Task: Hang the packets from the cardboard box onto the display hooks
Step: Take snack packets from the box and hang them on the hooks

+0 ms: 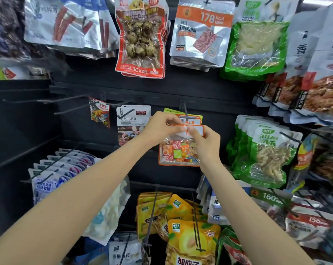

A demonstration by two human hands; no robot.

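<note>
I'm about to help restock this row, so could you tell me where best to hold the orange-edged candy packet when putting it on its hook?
Grip the orange-edged candy packet by its flat top header, from the front, one side each, as the left hand and right hand do. The hook probably needs the header's middle free.

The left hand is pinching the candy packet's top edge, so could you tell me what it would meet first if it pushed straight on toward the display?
Probably the hook and the yellow packet hanging on it; depth is unclear.
</note>
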